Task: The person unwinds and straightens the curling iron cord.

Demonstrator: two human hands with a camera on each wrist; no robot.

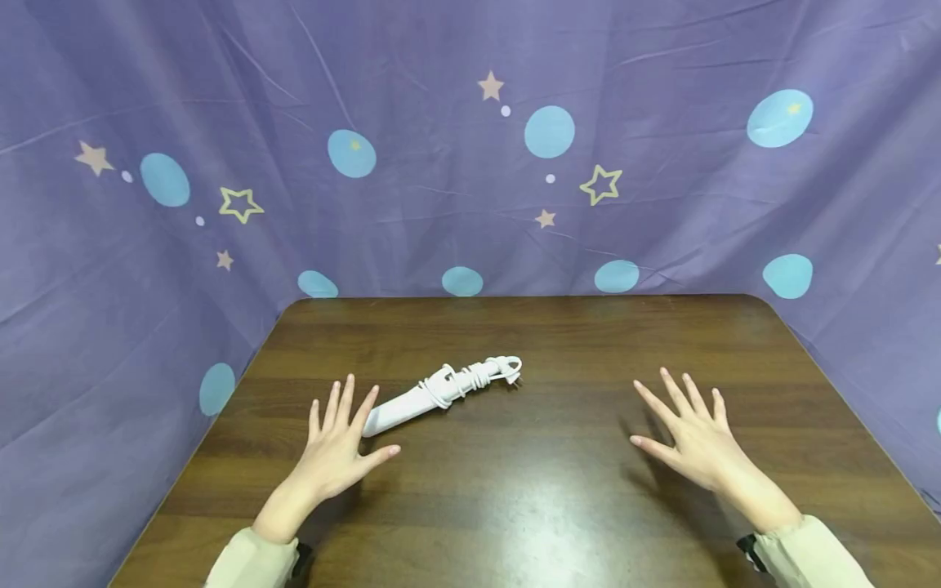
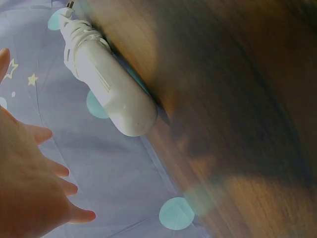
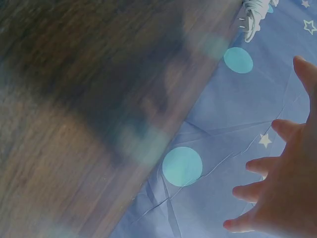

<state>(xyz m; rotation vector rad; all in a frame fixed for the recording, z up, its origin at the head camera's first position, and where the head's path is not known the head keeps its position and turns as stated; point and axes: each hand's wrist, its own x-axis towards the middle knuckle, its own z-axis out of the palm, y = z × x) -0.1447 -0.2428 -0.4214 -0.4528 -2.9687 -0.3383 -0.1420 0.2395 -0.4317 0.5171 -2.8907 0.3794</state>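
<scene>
From where I stand, the long white plastic-looking appliance (image 1: pixel 441 389), its white cord (image 1: pixel 478 376) wound round it, lies nearer the brown wood-grain tabletop's (image 1: pixel 573 343) left edge. Likely light, stiff, slick; I'd hold its corded middle. Left hand (image 1: pixel 333 453) and right hand (image 1: pixel 698 443) have fingers (image 1: pixel 345 401) spread, holding nothing.

Inspecting remotely, I count one white corded appliance (image 1: pixel 412 404), one plug (image 2: pixel 65 13) bearing two prongs (image 2: pixel 70 5), one left hand (image 1: pixel 334 453), one right hand (image 1: pixel 702 445), two pale sleeves (image 1: pixel 253 562), one wooden table (image 1: pixel 581 351) and one purple backdrop (image 1: pixel 412 57); on it, the head view shows two outlined yellow stars (image 1: pixel 229 192).
</scene>
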